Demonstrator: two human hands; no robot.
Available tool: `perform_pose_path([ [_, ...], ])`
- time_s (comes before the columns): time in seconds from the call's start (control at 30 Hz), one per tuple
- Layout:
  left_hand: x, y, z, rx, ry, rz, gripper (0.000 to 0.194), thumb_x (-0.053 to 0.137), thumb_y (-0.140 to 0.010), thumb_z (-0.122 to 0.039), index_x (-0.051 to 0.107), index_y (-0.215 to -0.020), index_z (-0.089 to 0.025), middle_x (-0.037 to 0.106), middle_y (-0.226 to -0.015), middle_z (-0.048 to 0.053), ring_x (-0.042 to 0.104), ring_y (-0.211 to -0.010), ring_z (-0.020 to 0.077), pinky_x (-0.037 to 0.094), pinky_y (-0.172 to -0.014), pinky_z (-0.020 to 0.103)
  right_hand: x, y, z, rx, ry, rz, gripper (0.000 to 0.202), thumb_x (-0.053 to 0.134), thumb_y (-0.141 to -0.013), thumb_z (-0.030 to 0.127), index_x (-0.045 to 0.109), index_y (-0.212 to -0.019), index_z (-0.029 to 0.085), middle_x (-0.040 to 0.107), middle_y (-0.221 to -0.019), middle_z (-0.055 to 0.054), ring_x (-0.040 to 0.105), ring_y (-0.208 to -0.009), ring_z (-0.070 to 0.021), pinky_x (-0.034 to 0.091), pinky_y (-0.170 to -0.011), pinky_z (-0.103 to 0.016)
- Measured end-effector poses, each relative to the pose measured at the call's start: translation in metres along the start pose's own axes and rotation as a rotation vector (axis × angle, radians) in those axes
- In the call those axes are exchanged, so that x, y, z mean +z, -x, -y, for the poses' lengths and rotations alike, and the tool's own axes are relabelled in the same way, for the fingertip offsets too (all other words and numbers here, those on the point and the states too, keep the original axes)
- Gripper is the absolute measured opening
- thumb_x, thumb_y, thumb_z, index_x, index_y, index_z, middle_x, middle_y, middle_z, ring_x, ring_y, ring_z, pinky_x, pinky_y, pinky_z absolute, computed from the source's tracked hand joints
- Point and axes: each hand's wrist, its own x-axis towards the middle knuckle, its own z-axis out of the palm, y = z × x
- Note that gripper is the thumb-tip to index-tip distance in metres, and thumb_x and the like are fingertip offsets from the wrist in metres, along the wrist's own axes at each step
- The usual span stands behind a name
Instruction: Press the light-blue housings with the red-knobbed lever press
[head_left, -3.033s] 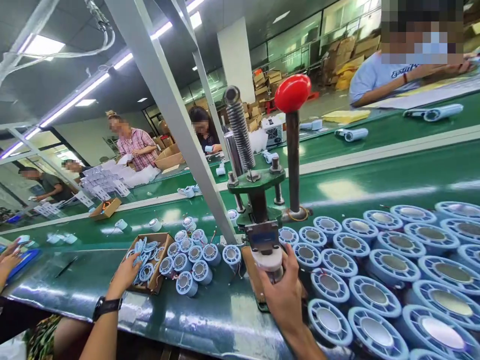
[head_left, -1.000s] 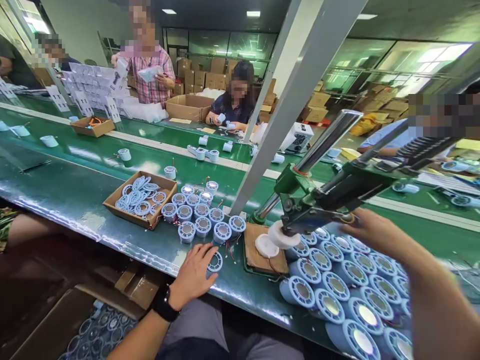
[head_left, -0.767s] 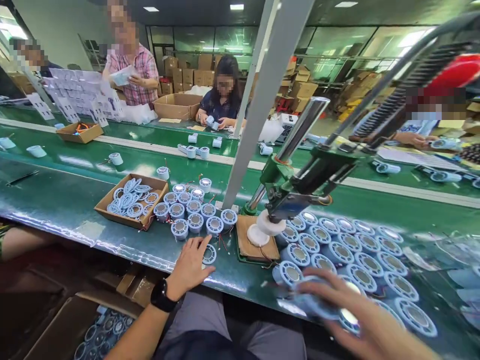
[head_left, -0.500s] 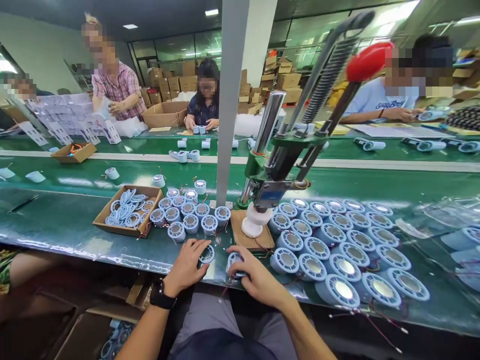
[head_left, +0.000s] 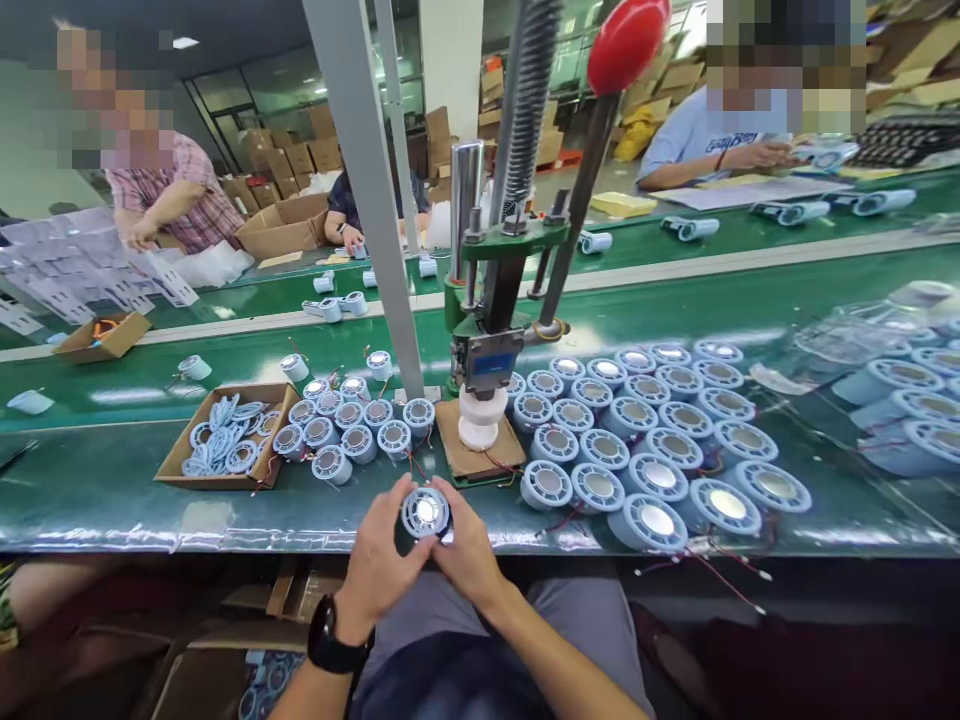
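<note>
Between my two hands, above the near edge of the bench, is a round light-blue housing [head_left: 425, 512] with a slotted ring on top and a shiny metal centre. My left hand [head_left: 381, 548] curls around its left side, thumb at the front. The right hand [head_left: 471, 545] grips the opposite side with its fingers. Behind them stands a hand press [head_left: 491, 360] with a red-knobbed lever and a white round pressing head [head_left: 480, 418] over a brown base pad [head_left: 504, 462]. Similar housings with thin wires stand left [head_left: 358, 442] and right [head_left: 601, 487] of the press.
A cardboard box [head_left: 169, 462] of loose light-blue rings sits at left on the green bench [head_left: 112, 500]. A grey post [head_left: 367, 180] rises beside the press. Plastic-covered housings [head_left: 892, 375] lie far right. Across the conveyor, several people work.
My hands, apart before on separate round pieces, have come together around one housing. My right hand has moved left to meet the left. The camera view has turned and tilted.
</note>
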Motion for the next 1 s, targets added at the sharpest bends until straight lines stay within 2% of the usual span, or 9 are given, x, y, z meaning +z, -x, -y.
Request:
perform_pose_path([
  [0.17,0.005,-0.011,-0.025,0.015,-0.034,0.103,0.063,0.062,-0.080,-0.016,0.046,-0.141,-0.022,0.059,-0.133,0.011,0.054,-0.122,0.0295,0.045,-0.107,0.050,-0.005,0.003,-0.004,0.027,-0.005,0.000,0.072,0.060,-0.079,0.016,0.036,-0.147,0.015,0.061,-0.129,-0.014,0.064,-0.115,-0.0206,0.054,-0.100,-0.033],
  [0.3,0.007,-0.011,-0.023,-0.022,-0.001,0.084,0.062,0.062,-0.078,-0.014,0.047,-0.138,-0.022,0.060,-0.132,0.011,0.055,-0.122,0.0283,0.046,-0.106,0.049,-0.008,0.001,-0.002,0.002,-0.016,0.010,0.080,0.059,-0.079,0.013,0.028,-0.152,0.017,0.065,-0.122,-0.010,0.066,-0.112,-0.0189,0.055,-0.098,-0.031],
  [0.53,0.014,-0.002,-0.017,-0.078,0.053,0.000,0.061,0.063,-0.077,-0.014,0.048,-0.136,-0.023,0.061,-0.129,0.011,0.057,-0.119,0.0273,0.047,-0.104,0.046,-0.012,-0.003,-0.001,0.015,-0.037,0.045,0.088,0.055,-0.077,0.009,0.017,-0.156,0.019,0.064,-0.127,-0.007,0.065,-0.115,-0.0173,0.054,-0.100,-0.030],
  [0.67,0.014,0.002,-0.016,-0.100,0.119,0.006,0.062,0.063,-0.078,-0.014,0.046,-0.137,-0.024,0.059,-0.133,0.010,0.055,-0.123,0.0272,0.046,-0.106,0.045,-0.012,-0.001,-0.002,0.014,-0.009,0.110,0.077,0.056,-0.079,0.011,0.031,-0.152,0.019,0.058,-0.135,-0.011,0.060,-0.123,-0.0204,0.052,-0.104,-0.035],
  [0.77,0.020,0.005,-0.016,-0.150,0.157,-0.026,0.065,0.062,-0.081,-0.017,0.041,-0.142,-0.023,0.057,-0.137,0.012,0.053,-0.127,0.0278,0.043,-0.109,0.047,-0.016,0.000,-0.002,0.030,0.069,0.236,0.072,0.054,-0.081,0.010,0.037,-0.150,0.018,0.051,-0.142,-0.013,0.053,-0.130,-0.0239,0.048,-0.110,-0.042],
  [0.83,0.027,0.008,-0.013,-0.145,0.171,-0.032,0.061,0.059,-0.086,-0.022,0.040,-0.143,-0.021,0.055,-0.139,0.013,0.050,-0.130,0.0283,0.041,-0.110,0.049,-0.030,-0.005,0.003,0.026,0.139,0.379,0.077,0.055,-0.080,0.008,0.032,-0.153,0.017,0.047,-0.144,-0.015,0.050,-0.133,-0.0258,0.047,-0.110,-0.045],
  [0.9,0.033,0.010,-0.010,-0.123,0.201,-0.018,0.055,0.055,-0.089,-0.026,0.042,-0.142,-0.019,0.052,-0.142,0.014,0.048,-0.133,0.0285,0.039,-0.112,0.049,-0.060,-0.020,0.017,-0.065,0.228,0.498,0.080,0.060,-0.080,0.009,0.030,-0.154,0.018,0.046,-0.145,-0.015,0.051,-0.132,-0.0281,0.051,-0.107,-0.044],
  [0.93,0.035,0.011,-0.009,-0.125,0.222,-0.010,0.053,0.054,-0.090,-0.027,0.043,-0.141,-0.018,0.052,-0.143,0.015,0.047,-0.134,0.0285,0.039,-0.112,0.049,-0.082,-0.034,0.029,-0.146,0.276,0.501,0.080,0.062,-0.080,0.011,0.030,-0.154,0.019,0.046,-0.145,-0.015,0.051,-0.131,-0.0285,0.053,-0.105,-0.043],
  [1.0,0.037,0.011,-0.009,-0.170,0.252,0.000,0.053,0.054,-0.087,-0.025,0.047,-0.139,-0.016,0.055,-0.140,0.015,0.050,-0.132,0.0288,0.040,-0.111,0.048,-0.137,-0.075,0.065,-0.346,0.386,0.334,0.073,0.063,-0.084,0.014,0.035,-0.151,0.022,0.049,-0.142,-0.012,0.051,-0.130,-0.0270,0.053,-0.105,-0.042],
])
